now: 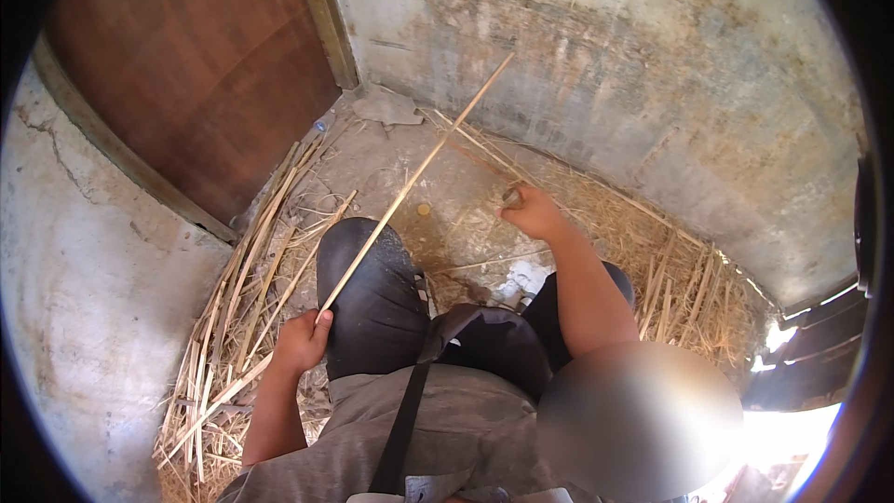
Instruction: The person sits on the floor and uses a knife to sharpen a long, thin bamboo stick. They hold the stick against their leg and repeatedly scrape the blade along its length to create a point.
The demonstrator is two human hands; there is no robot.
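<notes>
My left hand [303,342] is closed around a long, thin, pale strip that looks like split bamboo [416,179]. The strip slants up and away to the right, over my left knee [368,317], its far tip in front of the wall. A pale length also runs down-left from behind this hand; whether it is the same strip, I cannot tell. Out in front of my right knee, my right hand [534,212] is raised and closed, apart from the strip. A small greyish thing [511,197] shows at its fingers, too small to name.
Several cut strips [237,293] lie piled along the left wall. Straw-like shavings and more strips [666,270] cover the floor at right. White crumpled material [521,281] lies between my legs. A brown door [205,65] and a stained wall [605,65] stand ahead.
</notes>
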